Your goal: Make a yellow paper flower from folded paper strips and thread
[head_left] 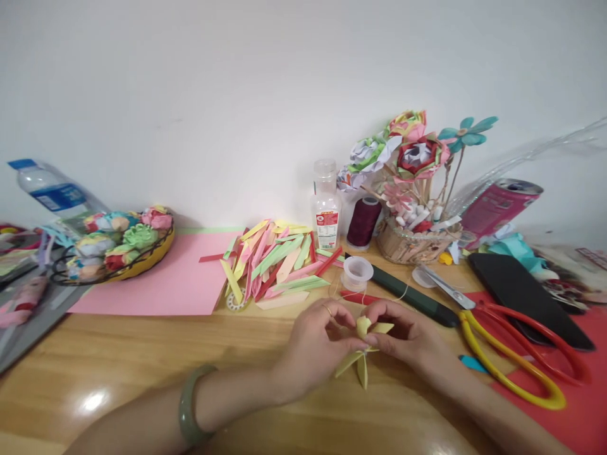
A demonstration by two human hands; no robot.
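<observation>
Between my two hands is a small yellow paper flower (363,327), with a rolled centre and several pointed strips sticking out below and to the right. My left hand (315,344) pinches it from the left with thumb and forefinger; a ring and a green bangle are on this arm. From the right, my right hand (403,335) grips the flower between thumb and fingers. A thin thread runs near my right fingers, beside a small clear cup (358,272). Just behind my hands lies a dark green cutter-like tool (412,294).
Folded paper strips (279,259) lie in a pile on pink paper (156,278). Behind stand a clear bottle (327,212), a maroon thread spool (363,224) and a basket (412,243) of paper flowers. Scissors (512,379), a black phone (526,300) and a pink can (502,208) are on the right.
</observation>
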